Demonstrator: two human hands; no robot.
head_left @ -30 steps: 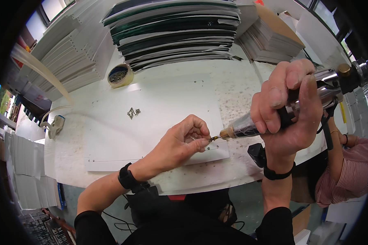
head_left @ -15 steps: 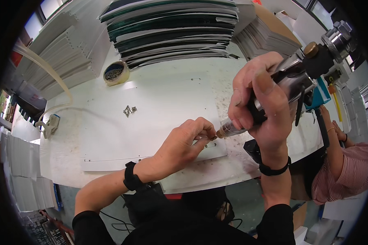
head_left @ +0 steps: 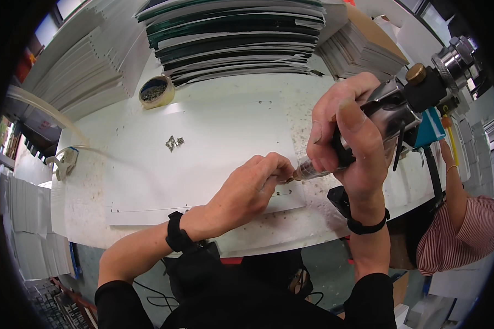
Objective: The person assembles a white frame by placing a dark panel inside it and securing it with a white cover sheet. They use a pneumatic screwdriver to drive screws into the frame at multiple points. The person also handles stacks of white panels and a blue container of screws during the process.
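My right hand (head_left: 357,129) is wrapped round a metal pneumatic screwdriver (head_left: 392,109), its body slanting up to the right. The driver's tip points left and down, meeting the fingertips of my left hand (head_left: 252,183). Those fingers are pinched together over the right end of a white panel (head_left: 203,164); a small screw seems to be between them, mostly hidden. A small hole or fitting shows in the panel just below the fingertips. On the panel, left of my left hand, lies a little pile of screws (head_left: 174,143).
A round tub (head_left: 156,92) of small screws stands at the table's back left. Behind it rises a tall stack of dark and white panels (head_left: 233,38). Stacked white boards (head_left: 79,60) and a pale hose (head_left: 55,115) are at left. A co-worker in a striped shirt (head_left: 461,236) is at right.
The view has shifted slightly. Both hands keep nearly the same pose, the driver tip still at my left fingertips. The co-worker's arm at the right has moved.
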